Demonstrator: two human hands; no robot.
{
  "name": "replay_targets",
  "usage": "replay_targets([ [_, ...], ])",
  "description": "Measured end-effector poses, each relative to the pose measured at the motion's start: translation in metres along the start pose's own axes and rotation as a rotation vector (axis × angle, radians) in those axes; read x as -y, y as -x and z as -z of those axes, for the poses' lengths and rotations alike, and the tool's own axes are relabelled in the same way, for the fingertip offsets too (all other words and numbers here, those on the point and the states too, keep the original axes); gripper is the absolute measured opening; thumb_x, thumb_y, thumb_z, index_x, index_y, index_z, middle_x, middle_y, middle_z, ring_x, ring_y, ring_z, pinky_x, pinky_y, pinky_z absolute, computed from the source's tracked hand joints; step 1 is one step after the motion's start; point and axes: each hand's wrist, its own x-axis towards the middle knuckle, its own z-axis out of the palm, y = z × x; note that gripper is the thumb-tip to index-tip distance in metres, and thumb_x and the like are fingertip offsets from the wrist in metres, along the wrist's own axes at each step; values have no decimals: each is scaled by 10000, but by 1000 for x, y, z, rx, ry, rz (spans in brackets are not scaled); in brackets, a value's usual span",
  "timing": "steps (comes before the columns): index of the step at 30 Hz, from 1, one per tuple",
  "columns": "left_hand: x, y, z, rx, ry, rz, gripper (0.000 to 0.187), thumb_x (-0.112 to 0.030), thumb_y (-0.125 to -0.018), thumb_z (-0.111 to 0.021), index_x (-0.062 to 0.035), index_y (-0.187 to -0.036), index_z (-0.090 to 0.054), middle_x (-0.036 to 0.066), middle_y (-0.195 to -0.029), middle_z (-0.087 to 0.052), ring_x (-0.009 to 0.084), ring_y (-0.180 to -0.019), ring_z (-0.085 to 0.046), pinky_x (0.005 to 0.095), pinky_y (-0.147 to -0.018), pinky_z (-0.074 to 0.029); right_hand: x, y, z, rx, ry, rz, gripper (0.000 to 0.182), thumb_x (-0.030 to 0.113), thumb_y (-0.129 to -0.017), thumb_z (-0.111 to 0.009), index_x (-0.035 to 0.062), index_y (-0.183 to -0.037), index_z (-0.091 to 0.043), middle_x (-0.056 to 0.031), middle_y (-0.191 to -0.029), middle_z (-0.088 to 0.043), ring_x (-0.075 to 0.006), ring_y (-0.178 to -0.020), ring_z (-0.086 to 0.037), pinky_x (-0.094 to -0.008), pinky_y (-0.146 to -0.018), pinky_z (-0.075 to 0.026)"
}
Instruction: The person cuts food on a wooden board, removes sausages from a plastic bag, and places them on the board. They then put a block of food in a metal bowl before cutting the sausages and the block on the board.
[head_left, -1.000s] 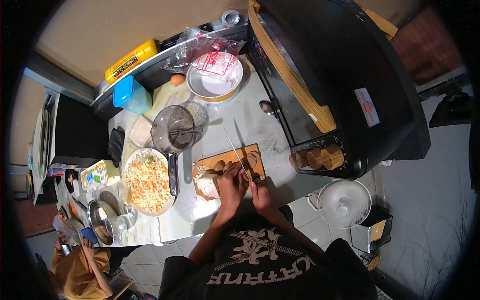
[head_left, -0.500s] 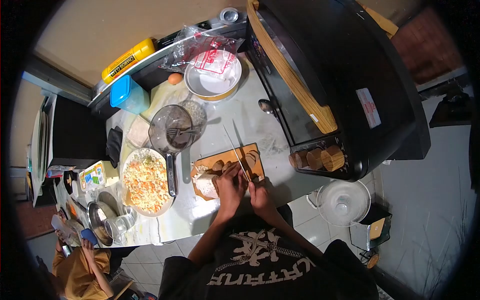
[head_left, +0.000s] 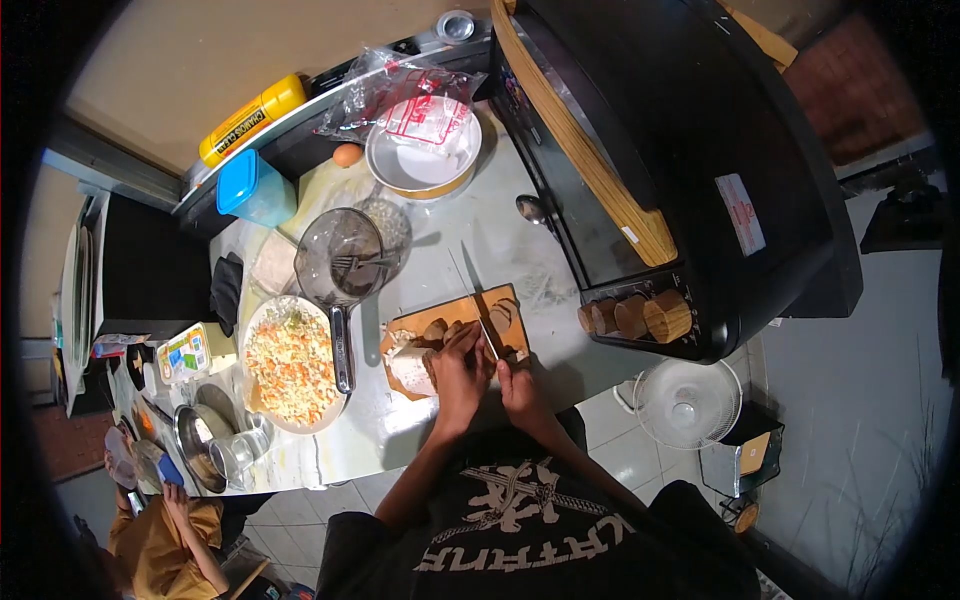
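A small wooden cutting board (head_left: 402,327) lies near the front edge of the counter. My right hand (head_left: 523,392) is closed round the handle of a knife (head_left: 484,322), whose long thin blade points away from me across the board. My left hand (head_left: 460,378) rests on the board just left of the blade, fingers bent and pressed down. What they pin is mostly hidden, seemingly a brown piece of food. Several brown rounded food pieces (head_left: 435,330) and a pale chunk (head_left: 410,369) lie left of it. Thin brown slices (head_left: 503,312) lie right of the blade.
A plate of chopped white and orange food (head_left: 290,365) and a dark saucepan (head_left: 341,345) with a fork stand left. Behind are a round cake tin (head_left: 422,178), an egg (head_left: 347,155) and a spoon (head_left: 531,209). A black oven (head_left: 640,200) borders the right. Another person's hands (head_left: 177,505) work at lower left.
The knife blade has tilted slightly between my hands, which stay nearly in place. At lower left, the other person's hands and the clear container have shifted a little.
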Motion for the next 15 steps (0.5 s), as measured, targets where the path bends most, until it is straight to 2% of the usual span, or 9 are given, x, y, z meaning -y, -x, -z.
replay_targets([
  [2, 0, 0, 1, 11, -5, 14, 200, -31, -837, -553, 18, -1015, -630, 181, -985, -635, 361, -885, -608, 370, -775, -465, -9, 3, -4, -80, 167, 246, 222, 50, -920, -499, -124, -1043, -559, -192, -612, -458, -323, -503, -470, -392, -447, -363],
  [3, -1, 0, 1, 8, 10, 14, 198, -31, -838, -552, 22, -1012, -629, 185, -983, -634, 364, -884, -608, 372, -776, -465, -17, 4, -8, -81, 168, 243, 222, 50, -920, -499, -124, -1043, -559, -192, -612, -458, -323, -503, -470, -392, -447, -363],
  [5, -3, -1, 3, 5, 25, 14, 196, -32, -839, -550, 25, -1009, -628, 190, -980, -632, 366, -883, -608, 373, -776, -465, -32, 7, -15, -113, 348, 391, 228, 41, -898, -539, -119, -1058, -562, -144, -605, -447, -277, -501, -473, -384, -432, -352],
  [8, -5, -2, 4, 16, 14, -13, 199, -36, -838, -554, 33, -1011, -625, 202, -978, -631, 370, -888, -608, 377, -779, -466, -36, 7, -20, -158, 442, 431, 269, 33, -871, -584, -115, -1094, -555, -101, -608, -431, -235, -505, -466, -366, -427, -350],
  [12, -9, -2, 4, 1, -1, 8, 205, -24, -832, -554, 53, -1009, -622, 218, -961, -635, 374, -881, -613, 374, -787, -468, -25, 5, -17, -181, 474, 413, 220, 45, -864, -602, -115, -1011, -574, -139, -599, -452, -276, -510, -487, -379, -434, -361],
  [14, -11, -1, 5, -12, -21, 29, 207, -4, -827, -549, 68, -1008, -620, 224, -940, -638, 372, -868, -617, 367, -792, -469, -15, 3, -13, -114, 145, 134, 192, 96, -901, -562, -95, -909, -581, -195, -601, -471, -345, -524, -505, -418, -455, -373],
  [15, -9, 0, 4, 2, -14, 18, 222, 4, -815, -552, 71, -1016, -616, 230, -944, -634, 373, -879, -613, 373, -791, -469, -5, -1, -7, -117, 143, 139, 192, 96, -901, -562, -95, -909, -581, -195, -601, -471, -345, -524, -505, -418, -455, -373],
])
